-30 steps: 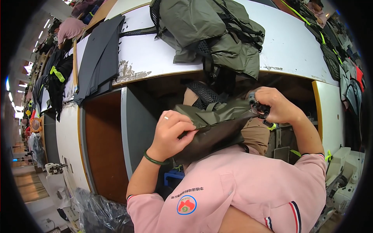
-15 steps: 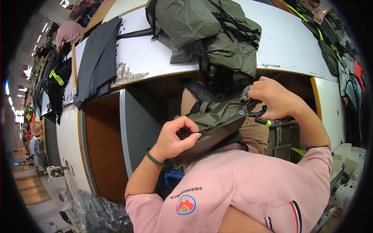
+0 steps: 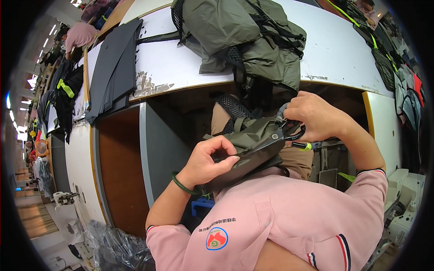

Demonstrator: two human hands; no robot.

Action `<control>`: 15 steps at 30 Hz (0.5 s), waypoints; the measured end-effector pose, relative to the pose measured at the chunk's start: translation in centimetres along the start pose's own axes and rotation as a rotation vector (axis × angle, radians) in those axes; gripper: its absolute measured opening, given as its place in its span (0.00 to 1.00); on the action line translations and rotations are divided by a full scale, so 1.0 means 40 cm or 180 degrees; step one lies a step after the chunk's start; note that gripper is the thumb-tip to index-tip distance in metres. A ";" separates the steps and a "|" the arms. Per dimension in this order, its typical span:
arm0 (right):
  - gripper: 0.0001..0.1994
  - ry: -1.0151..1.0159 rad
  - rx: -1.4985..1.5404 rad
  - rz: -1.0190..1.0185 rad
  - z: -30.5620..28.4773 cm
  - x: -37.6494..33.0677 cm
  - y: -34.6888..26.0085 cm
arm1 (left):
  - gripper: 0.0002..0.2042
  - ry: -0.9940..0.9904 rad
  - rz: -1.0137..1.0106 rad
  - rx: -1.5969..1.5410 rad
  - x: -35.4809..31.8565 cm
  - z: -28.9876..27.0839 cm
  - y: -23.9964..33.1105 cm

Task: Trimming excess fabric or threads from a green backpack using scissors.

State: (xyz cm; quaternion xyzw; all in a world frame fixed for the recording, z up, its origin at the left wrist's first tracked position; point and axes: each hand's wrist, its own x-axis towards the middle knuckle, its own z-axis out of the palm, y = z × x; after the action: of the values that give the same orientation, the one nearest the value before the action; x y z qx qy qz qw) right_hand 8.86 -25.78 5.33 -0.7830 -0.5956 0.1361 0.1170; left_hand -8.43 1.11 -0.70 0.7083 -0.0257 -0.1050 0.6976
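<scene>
My left hand (image 3: 210,159), a green bangle on its wrist, pinches the near edge of an olive-green bag piece (image 3: 253,137) held over my lap. My right hand (image 3: 316,117) is at the far right end of that piece. Its fingers are through the black handles of small scissors (image 3: 291,131), whose blades lie against the fabric. A grey strap and a neon-yellow tab show just under this hand. Black mesh padding sticks out behind the piece.
A white worktable (image 3: 172,63) with chipped paint spans the view ahead. An olive-green backpack (image 3: 244,36) hangs over its edge and dark grey fabric panels (image 3: 113,67) lie at left. Black bags (image 3: 63,90) lie farther left, a white machine (image 3: 402,203) right, crumpled plastic (image 3: 113,244) below left.
My left hand's fingers have curled from spread over the fabric into a pinch on its near edge. The right hand with the scissors has stayed at the piece's right end.
</scene>
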 end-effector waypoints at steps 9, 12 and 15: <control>0.20 0.0398 0.0003 -0.0004 0.008 -0.011 0.012 | 0.06 -0.0134 -0.0395 -0.0488 -0.001 0.005 -0.006; 0.21 0.0395 0.0830 0.0291 0.007 0.002 -0.006 | 0.06 -0.0164 -0.0358 -0.0547 0.008 0.009 -0.007; 0.16 0.0364 0.1497 -0.0007 0.037 0.037 -0.058 | 0.07 -0.0055 -0.0403 -0.0531 0.023 0.031 0.013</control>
State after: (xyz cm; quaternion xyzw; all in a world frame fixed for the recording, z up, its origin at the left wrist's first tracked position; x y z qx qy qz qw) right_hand 6.64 -23.72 4.64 -0.7400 -0.5407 0.2264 0.3297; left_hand -7.69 -0.28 -0.29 0.6469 0.0219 -0.1568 0.7459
